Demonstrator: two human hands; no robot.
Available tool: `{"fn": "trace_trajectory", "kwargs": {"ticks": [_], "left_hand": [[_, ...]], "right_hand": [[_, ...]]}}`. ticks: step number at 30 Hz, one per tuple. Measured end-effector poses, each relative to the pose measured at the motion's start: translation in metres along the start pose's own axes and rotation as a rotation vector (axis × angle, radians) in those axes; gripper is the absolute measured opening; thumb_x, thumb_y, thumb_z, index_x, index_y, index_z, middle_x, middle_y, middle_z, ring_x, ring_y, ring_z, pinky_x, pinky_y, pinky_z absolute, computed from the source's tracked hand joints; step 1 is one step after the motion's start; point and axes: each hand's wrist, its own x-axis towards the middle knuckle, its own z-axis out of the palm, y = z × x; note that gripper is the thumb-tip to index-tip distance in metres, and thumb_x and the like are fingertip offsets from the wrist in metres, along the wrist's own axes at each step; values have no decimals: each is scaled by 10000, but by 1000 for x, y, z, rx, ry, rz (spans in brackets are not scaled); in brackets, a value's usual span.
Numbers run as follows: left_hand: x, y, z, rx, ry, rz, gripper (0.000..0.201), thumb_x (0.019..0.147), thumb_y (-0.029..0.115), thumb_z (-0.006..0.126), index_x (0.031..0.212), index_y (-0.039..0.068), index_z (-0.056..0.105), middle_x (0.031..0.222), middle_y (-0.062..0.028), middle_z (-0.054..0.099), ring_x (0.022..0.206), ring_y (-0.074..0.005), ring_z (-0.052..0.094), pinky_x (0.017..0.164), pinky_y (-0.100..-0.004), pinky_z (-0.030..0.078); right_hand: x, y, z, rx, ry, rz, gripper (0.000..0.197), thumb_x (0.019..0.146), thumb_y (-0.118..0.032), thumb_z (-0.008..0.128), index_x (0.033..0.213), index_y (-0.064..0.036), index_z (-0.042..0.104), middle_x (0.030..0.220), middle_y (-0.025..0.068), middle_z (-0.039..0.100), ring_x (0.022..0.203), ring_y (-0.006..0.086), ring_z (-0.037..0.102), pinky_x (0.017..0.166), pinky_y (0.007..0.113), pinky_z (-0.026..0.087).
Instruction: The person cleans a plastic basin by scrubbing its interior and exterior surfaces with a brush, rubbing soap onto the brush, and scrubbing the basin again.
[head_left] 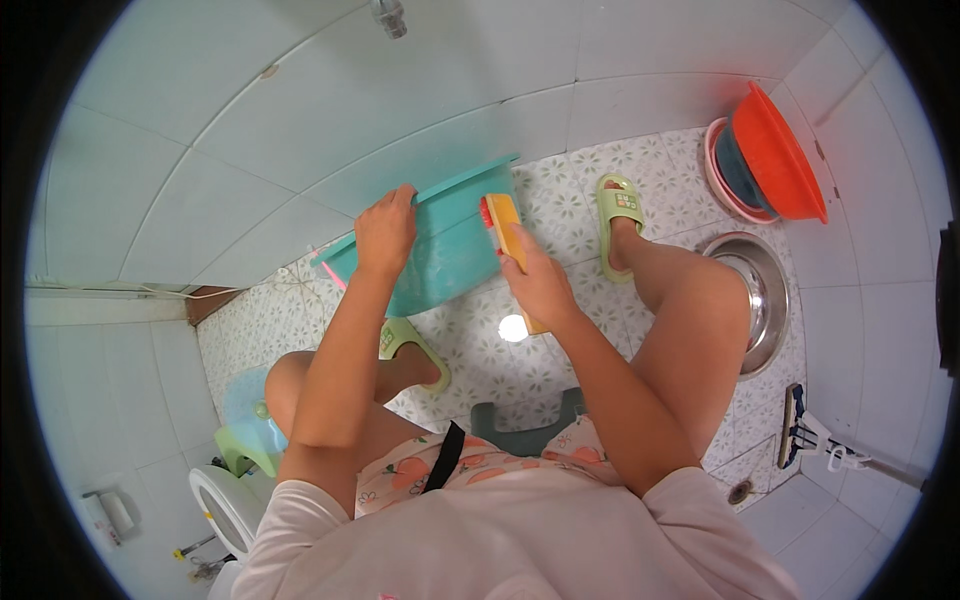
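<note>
A teal plastic tub (450,255) stands tipped on its side against the tiled wall, its rim along the wall and its outer side facing me. My left hand (386,230) is closed over the tub's upper rim. In my right hand (541,282) is a scrub brush (507,222) with a yellow back and red bristles. The bristles point left at the tub's right end, close to its side; I cannot tell whether they touch it. Part of the brush's lower end is hidden behind my fingers.
Basins lean at the right wall, an orange basin (785,160) outermost. Below them lies a metal basin (772,300), partly behind my right knee. A squeegee-like mop (815,438) stands near a floor drain (740,492). To the left are a toilet (225,505) and a green-and-blue stool (250,415).
</note>
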Motion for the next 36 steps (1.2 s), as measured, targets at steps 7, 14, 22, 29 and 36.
{"fn": "trace_trajectory", "kwargs": {"ticks": [7,14,22,29,36], "left_hand": [[-8,17,-33,-123,28,-283,91,878,172,569,900,84,569,673,-165,584,616,-364,560,561,-430,420],[-32,21,-34,-297,51,-396,104,894,192,555,892,88,559,649,-173,594,632,-397,573,560,-470,417],[-43,6,-26,-302,118,-390,77,898,186,543,917,111,547,667,-165,600,648,-399,573,559,-465,420],[-46,-4,-23,-267,129,-405,93,898,207,541,914,115,542,663,-165,599,646,-401,577,554,-473,422],[-45,-3,-17,-295,137,-420,108,905,230,527,910,125,553,648,-169,597,627,-407,574,536,-489,409]], "right_hand": [[-14,-9,-26,40,28,-43,576,847,-208,519,1389,-157,330,912,234,632,800,419,605,764,464,475],[-59,-55,-23,-397,25,-187,542,851,-203,521,1373,-176,380,881,214,586,730,379,616,666,468,492],[-26,-49,-29,-485,179,-147,500,884,-209,473,1375,-163,387,884,207,571,680,370,615,597,488,491],[-69,-69,5,-549,-109,-194,497,912,-256,463,1389,-166,362,914,221,559,736,392,609,692,476,497],[-34,-54,0,-464,58,-187,507,936,-283,453,1423,-222,324,883,244,539,712,393,590,662,484,479]]}}
